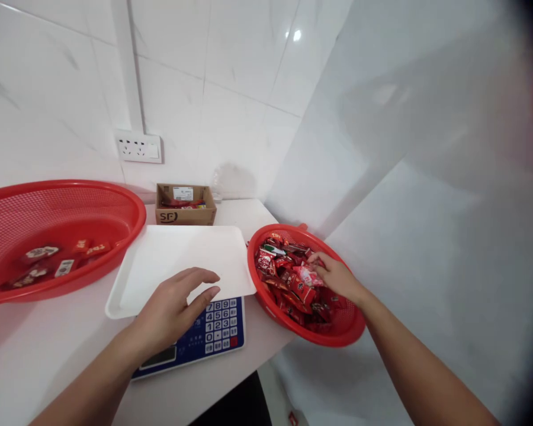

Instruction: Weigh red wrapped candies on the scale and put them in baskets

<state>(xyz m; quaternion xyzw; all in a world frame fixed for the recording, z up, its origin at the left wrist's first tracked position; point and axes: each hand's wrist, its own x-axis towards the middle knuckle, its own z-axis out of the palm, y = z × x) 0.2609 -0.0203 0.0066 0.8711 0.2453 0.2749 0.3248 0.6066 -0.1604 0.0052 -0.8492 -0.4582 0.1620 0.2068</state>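
Note:
My left hand (175, 305) hovers over the front edge of a white tray (182, 254), thumb and fingers apart with nothing between them. The tray rests on a blue scale (222, 325) with a keypad. At the right, my right hand (335, 275) reaches into a red basket (342, 331) filled with red snack packets (288, 284). Its fingers are bent at a pink-and-white packet (308, 275); whether they grip it cannot be made out.
A large red basket (66, 184) with several packets stands at the left. Behind the tray is a small cardboard box (184, 217) holding packets. A wall socket (138, 148) is above. The white table (160, 396) ends near the right basket.

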